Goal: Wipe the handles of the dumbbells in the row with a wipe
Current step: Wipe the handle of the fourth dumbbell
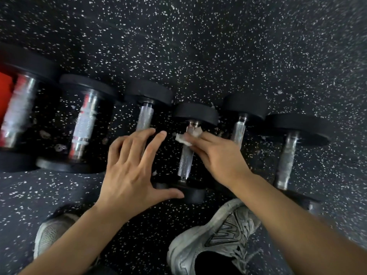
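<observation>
Several black dumbbells with knurled chrome handles lie side by side on the speckled black rubber floor. My right hand (pixel 216 155) presses a small white wipe (pixel 188 136) against the upper end of the middle dumbbell's handle (pixel 185 161). My left hand (pixel 131 167) hovers spread over the neighbouring dumbbell's handle (pixel 145 118) to the left, fingers apart, holding nothing; its thumb reaches toward the near black head (pixel 190 193) of the middle dumbbell. More handles lie to the right (pixel 238 132) (pixel 286 161) and bigger ones to the left (pixel 83 124) (pixel 17 112).
My two grey sneakers stand close before the row, the left one (pixel 53 233) and the right one (pixel 222 235). A red object (pixel 5 92) shows at the far left edge. Small pale scraps lie on the floor between the left dumbbells.
</observation>
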Tool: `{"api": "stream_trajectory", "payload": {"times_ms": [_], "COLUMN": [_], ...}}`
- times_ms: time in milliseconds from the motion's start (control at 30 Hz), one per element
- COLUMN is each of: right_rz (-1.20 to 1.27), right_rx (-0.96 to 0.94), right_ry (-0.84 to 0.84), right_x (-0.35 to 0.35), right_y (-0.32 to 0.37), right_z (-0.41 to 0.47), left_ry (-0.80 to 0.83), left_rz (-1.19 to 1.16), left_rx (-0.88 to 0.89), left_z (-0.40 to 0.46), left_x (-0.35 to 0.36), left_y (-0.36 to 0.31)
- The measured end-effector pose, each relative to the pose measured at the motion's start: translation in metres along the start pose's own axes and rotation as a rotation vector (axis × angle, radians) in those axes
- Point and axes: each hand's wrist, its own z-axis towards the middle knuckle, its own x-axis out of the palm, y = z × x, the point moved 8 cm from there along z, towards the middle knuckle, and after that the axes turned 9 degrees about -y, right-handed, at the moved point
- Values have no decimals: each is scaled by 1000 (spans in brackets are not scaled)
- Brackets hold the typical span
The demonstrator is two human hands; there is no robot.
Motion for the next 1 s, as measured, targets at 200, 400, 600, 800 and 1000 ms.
{"api": "stream_trajectory", "payload": {"times_ms": [200,400,600,800,1000], "right_rz": [-103,-10,-153,-139,11], "right_rx": [-260,-178,-38,-217,-164], "right_ry": [274,93,-64,202,266], "right_x": [18,-8,-9,12,-4], "right_y": [29,24,13,23,34], "right_z": [-37,-10,15,-30,-22], "left_ry": [13,10,30,61,136], "left_rz": [9,4,6,21,40], "left_rx": [-20,-31,-41,-36,-45], "left_z": [1,2,3,3,5], "left_x": [1,0,0,2,2], "left_y": [-1,0,2,3,1]}}
